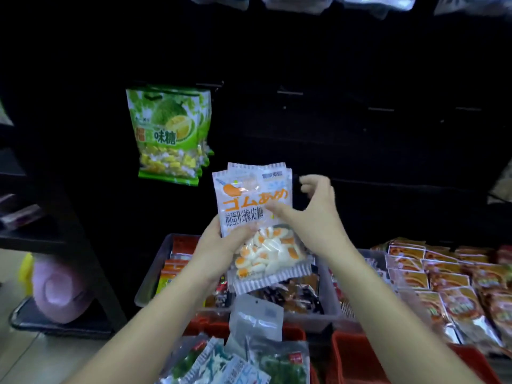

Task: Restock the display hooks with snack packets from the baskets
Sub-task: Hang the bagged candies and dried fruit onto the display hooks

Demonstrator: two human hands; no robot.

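Note:
My left hand grips a small stack of white fried-egg gummy packets at its lower left side, holding it upright in front of the dark display wall. My right hand is at the stack's right edge, thumb touching the front packet and fingers spread loosely behind it. Green durian candy packets hang from a hook at upper left. Empty hooks stick out of the wall to the right of them. Below my arms a grey basket holds more snack packets.
Orange-red snack packets lie in rows at the right. Red baskets and green-white packets sit at the bottom. A dark shelf unit stands at left, with a pink object on the floor beneath it.

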